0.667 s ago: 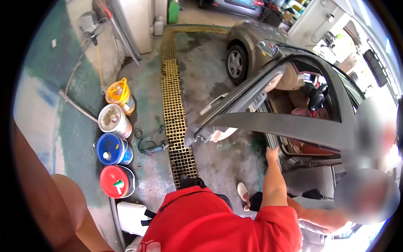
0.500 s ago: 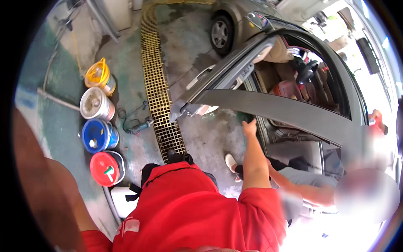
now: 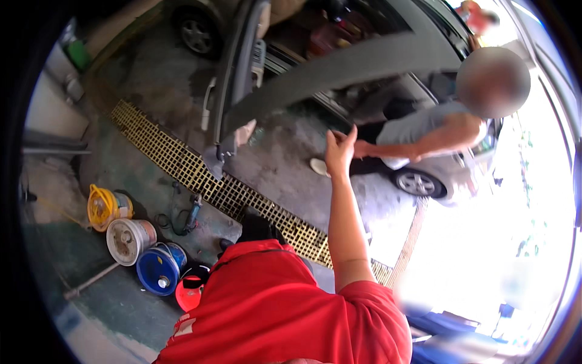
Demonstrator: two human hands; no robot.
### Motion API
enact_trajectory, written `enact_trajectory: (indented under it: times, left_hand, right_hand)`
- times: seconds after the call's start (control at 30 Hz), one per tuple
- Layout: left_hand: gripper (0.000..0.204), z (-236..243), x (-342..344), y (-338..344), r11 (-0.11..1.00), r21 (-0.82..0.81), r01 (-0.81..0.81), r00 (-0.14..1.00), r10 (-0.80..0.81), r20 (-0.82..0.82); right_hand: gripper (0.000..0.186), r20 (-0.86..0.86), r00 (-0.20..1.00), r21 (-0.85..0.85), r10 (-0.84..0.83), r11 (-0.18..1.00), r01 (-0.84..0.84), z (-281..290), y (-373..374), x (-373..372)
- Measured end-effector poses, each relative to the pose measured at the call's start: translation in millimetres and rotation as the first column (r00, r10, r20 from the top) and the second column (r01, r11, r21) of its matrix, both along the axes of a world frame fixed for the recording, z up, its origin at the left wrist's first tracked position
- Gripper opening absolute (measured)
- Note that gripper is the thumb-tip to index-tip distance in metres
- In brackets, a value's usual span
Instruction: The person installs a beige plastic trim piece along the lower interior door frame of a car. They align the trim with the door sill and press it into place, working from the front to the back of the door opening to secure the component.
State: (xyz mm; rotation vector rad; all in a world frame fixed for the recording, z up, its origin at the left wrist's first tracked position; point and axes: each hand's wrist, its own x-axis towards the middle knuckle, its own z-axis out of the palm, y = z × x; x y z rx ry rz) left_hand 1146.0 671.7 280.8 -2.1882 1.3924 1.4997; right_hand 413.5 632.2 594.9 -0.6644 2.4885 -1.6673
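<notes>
My right hand (image 3: pixel 341 151) is held out with the arm stretched forward, its thumb and a finger spread apart and nothing visible in it. Just beyond it is the hand (image 3: pixel 364 148) of another person (image 3: pixel 424 136) in a grey top; whether the two hands touch I cannot tell. The opened door (image 3: pixel 233 79) of a dark grey car stands ahead, its window frame arching across the view. A pale pinkish piece (image 3: pixel 244 132) shows at the door's lower edge, too unclear to name. My left hand is out of view.
A yellow floor grating (image 3: pixel 182 161) crosses in front of me. On the left stand a yellow bucket (image 3: pixel 109 207), a white bucket (image 3: pixel 131 241), a blue bucket (image 3: pixel 160 268) and a red-lidded bucket (image 3: pixel 189 295). A corded power tool (image 3: pixel 193 213) lies on the floor. Another car's wheel (image 3: pixel 418 183) is at right.
My view has turned rightward, so the door and buckets sit further left. My right hand has lifted, its fingers now pointing up. My left arm has gone out of view.
</notes>
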Motion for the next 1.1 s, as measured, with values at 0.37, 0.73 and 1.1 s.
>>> enact_trajectory:
  times: [0.37, 0.73, 1.1]
  left_hand:
    - [0.044, 67, -72, -236, 0.912, -0.286, -0.293, 0.901, 0.164, -0.402]
    - [0.035, 19, -181, -205, 0.861, -0.363, 0.356, 0.896, -0.424, -0.129]
    - [0.035, 11, -153, -179, 0.942, -0.156, 0.298, 0.900, -0.332, -0.283]
  right_hand:
    - [0.082, -0.410, 0.907, -0.271, 0.101, 0.935, -0.227, 83, 16, 71]
    - [0.049, 0.276, 0.692, 0.606, 0.667, 0.438, -0.664, -182, 93, 78]
    - [0.042, 0.578, 0.801, 0.816, 0.158, -0.105, -0.568, -434, 331, 45]
